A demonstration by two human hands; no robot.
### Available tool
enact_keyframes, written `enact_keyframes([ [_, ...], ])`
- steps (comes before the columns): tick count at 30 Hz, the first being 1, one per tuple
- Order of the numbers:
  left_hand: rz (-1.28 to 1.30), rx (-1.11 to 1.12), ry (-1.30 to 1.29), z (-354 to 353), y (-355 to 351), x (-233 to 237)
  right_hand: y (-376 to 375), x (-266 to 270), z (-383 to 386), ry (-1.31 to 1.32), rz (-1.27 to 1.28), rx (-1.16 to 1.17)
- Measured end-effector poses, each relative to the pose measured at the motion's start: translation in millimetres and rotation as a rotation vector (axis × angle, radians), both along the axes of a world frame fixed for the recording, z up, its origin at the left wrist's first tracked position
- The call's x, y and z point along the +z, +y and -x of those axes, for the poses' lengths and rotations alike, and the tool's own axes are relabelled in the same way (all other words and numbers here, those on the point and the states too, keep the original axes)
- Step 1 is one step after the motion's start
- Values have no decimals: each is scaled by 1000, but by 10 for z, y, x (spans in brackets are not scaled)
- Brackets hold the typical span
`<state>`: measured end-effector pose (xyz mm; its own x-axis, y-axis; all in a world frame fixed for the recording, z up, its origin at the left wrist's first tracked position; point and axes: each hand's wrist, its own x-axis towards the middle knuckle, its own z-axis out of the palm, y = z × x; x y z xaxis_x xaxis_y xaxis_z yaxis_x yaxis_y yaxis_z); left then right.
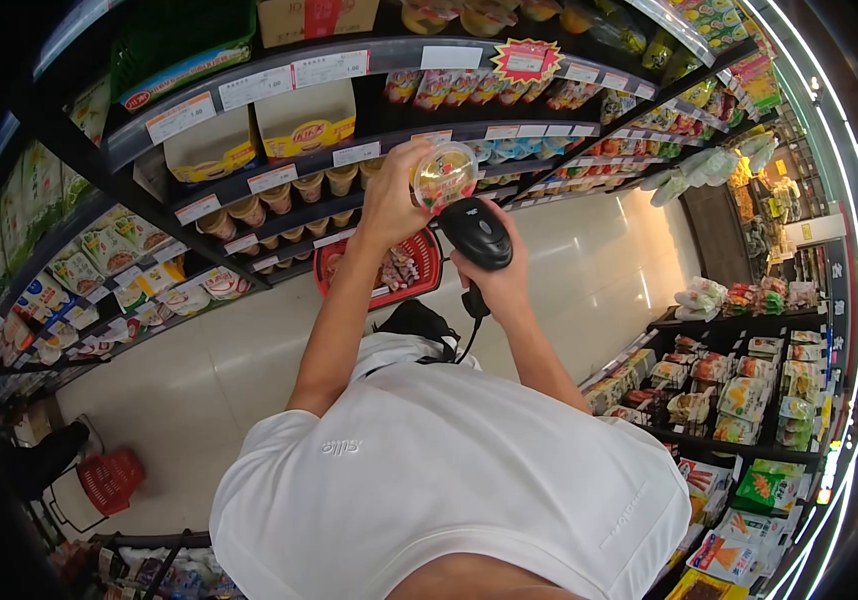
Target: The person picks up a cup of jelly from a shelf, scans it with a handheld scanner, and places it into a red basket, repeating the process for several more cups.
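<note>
The left hand clasps a clear fruit cup in its fingers, raised before the shelves and turned toward the black scanner, likely so its code shows. The right hand has its fingers wrapped round the scanner's handle, the nose just beside the cup.

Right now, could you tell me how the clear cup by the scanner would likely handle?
The cup is probably light: the left hand holds it up alone, beside the scanner in the right hand. Its thin clear wall likely flexes if squeezed. Being round, it may roll if laid sideways.
</note>
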<state>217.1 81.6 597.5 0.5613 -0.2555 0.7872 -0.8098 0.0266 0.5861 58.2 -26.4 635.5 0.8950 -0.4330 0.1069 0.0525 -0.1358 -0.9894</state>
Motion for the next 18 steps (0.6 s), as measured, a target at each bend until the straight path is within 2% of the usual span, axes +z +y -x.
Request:
enact_keyframes([
  [4,-11,-53,45,-11,-6,-69,-26,-40,-11,15,46,-1],
  [8,10,8,31,-18,14,-30,-49,-84,-25,47,57,19],
  [12,84,73,16,-188,148,-196,-45,-233,-55,105,84,37],
  [13,119,116,-25,-246,215,-186,-153,-466,-60,147,289,31],
  [14,157,169,22,-246,276,-153,-120,-507,-57,113,345,16],
  [17,165,322,-77,-357,450,-57,-50,-608,-34,294,355,91],
  [18,174,289,-14,-366,501,-73,-55,-776,-23,424,472,218],
])
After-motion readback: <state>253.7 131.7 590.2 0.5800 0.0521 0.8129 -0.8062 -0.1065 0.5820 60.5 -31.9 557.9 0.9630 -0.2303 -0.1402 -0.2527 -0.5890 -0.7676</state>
